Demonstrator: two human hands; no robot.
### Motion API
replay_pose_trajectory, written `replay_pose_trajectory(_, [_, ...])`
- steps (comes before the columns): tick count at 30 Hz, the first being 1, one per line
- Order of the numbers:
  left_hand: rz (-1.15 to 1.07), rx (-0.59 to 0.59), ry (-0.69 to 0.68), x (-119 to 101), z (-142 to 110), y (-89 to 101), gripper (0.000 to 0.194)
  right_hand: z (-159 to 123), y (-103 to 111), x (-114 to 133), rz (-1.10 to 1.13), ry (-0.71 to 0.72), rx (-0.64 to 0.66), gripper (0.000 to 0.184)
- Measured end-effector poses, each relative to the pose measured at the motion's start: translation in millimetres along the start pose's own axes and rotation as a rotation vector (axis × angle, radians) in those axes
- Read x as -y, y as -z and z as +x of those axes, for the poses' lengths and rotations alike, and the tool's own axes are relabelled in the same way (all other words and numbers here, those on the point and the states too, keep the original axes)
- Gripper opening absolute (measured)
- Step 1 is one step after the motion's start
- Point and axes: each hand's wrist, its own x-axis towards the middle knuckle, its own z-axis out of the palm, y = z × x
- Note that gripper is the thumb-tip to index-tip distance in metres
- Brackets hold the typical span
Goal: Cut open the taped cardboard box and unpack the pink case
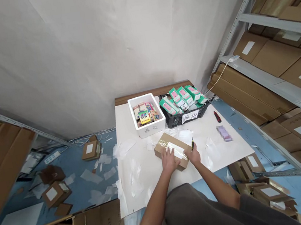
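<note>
The carton (178, 148) lies lengthwise ten-to-four, left hand (168, 160) spread on top, right hand (194, 155) (gripping a slim tool (192, 144)) at its four-o'clock end

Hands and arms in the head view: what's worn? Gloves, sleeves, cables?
Left hand and right hand are ungloved, forearms bare. The dark grey top has short sleeves, plain where visible. No cables, watch or markings that I can see.

The dark grey top (195, 213) has short sleeves (253, 209).
</note>
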Motion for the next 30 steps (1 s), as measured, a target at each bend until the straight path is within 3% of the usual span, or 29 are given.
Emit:
replay_pose_trajectory(2, [0.028, 0.104, -0.252, -9, 9, 10.9, 0.103, 12, 2, -2, 0.031, 0.042, 0.020, 0.095])
replay_pose_trajectory(4, [0.086, 0.151, -0.342, -19, 20, 21.4, 0.105, 21, 4, -6, 0.040, 0.076, 0.040, 0.094])
replay_pose_trajectory(7, [0.182, 0.140, -0.275, -34, 30, 26.1, 0.096, 32, 5, -8, 0.029, 0.128, 0.067, 0.094])
replay_pose_trajectory(11, [0.175, 0.113, -0.121, -50, 22, 7.5, 0.091, 49, 11, -8, 0.074, 0.274, 0.167, 0.096])
replay_pose_trajectory(15, [0.154, 0.128, 0.023, -60, 8, -12.8, 0.103, 61, 35, -25, 0.281, 0.387, 0.401, 0.063])
replay_pose_trajectory(18, [0.146, 0.175, 0.085, -64, 8, -15.9, 0.110, 66, 63, -52, 0.342, 0.447, 0.621, 0.050])
replay_pose_trajectory(22, [0.120, 0.181, 0.109, -65, 14, -11.4, 0.114, 77, 96, -71, 0.017, 0.520, 0.825, 0.030])
replay_pose_trajectory(24, [0.117, 0.186, 0.116, -65, 17, -9.2, 0.114, 82, 104, -64, -0.217, 0.522, 0.832, 0.025])
replay_pose_trajectory(26, [0.123, 0.187, 0.120, -66, 19, -7.6, 0.115, 87, 106, -47, -0.383, 0.570, 0.756, 0.026])
replay_pose_trajectory(30, [0.137, 0.204, 0.135, -67, 20, -4.2, 0.118, 94, 102, -14, -0.517, 0.669, 0.571, 0.050])
